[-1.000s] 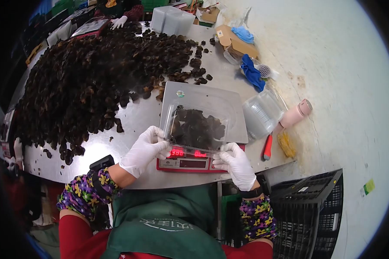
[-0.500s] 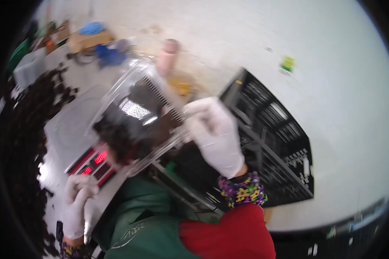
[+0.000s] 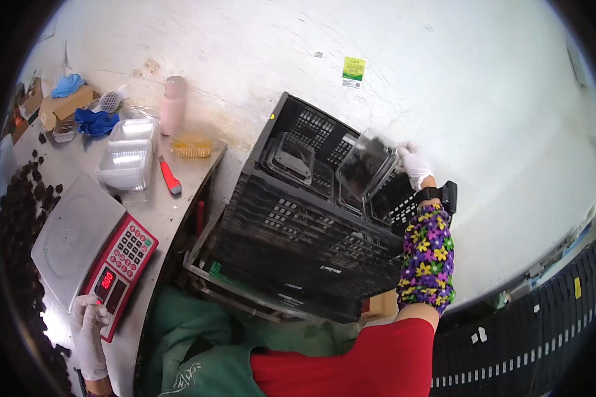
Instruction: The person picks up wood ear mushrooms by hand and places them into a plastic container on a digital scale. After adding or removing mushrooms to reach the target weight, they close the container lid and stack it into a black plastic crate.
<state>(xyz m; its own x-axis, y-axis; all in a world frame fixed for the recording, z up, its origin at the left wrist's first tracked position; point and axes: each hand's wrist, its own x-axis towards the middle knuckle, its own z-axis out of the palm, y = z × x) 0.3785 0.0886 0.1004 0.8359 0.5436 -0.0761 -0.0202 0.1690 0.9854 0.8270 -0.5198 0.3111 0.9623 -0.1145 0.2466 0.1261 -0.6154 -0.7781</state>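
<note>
My right hand (image 3: 414,164), in a white glove, grips the side of a clear plastic clamshell box (image 3: 367,165) with dark contents. It holds the box tilted over the top black crate (image 3: 261,159), at the crate's right part. Another clear clamshell box (image 3: 293,157) lies in the left part of that crate. At the lower left, my gloved left hand (image 3: 91,331) has its fingers bent together, with nothing visible in them. Its fingertips are at the display end of the red-and-grey weighing scale (image 3: 122,264), whose pan (image 3: 76,235) is bare and whose red digits read zero.
Dark lumpy pieces (image 3: 26,225) cover the table's left side. Stacked clear trays (image 3: 129,159), a red cutter knife (image 3: 169,175), a pink bottle (image 3: 173,106) and a yellow-filled pack (image 3: 191,147) stand behind the scale. More black crates (image 3: 523,337) line the lower right.
My right hand has carried the clamshell box from above the scale rightward to the black crate. My left hand stays by the scale's display. The view has swung right.
</note>
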